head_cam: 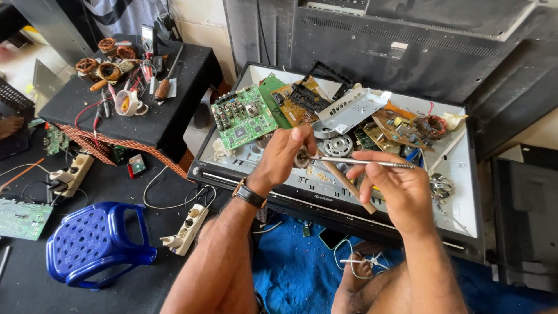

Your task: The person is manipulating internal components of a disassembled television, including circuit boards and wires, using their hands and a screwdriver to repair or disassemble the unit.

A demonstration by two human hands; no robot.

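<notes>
My left hand [283, 156] pinches a small round metal part [302, 157] between thumb and fingers, above the open back shell [459, 192] of a flat screen. My right hand [401, 189] grips silver tweezers [360, 163] that lie level, their tip touching the small part. A wooden stick [349, 186] lies slanted under both hands. A dark watch is on my left wrist.
Inside the shell lie a green circuit board [244, 119], brown boards [401, 131], a grey metal plate [349, 110] and a toothed disc [338, 145]. A black stand [168, 125] with tools is at left. On the floor sit a blue plastic stool [96, 241] and power strips [186, 229].
</notes>
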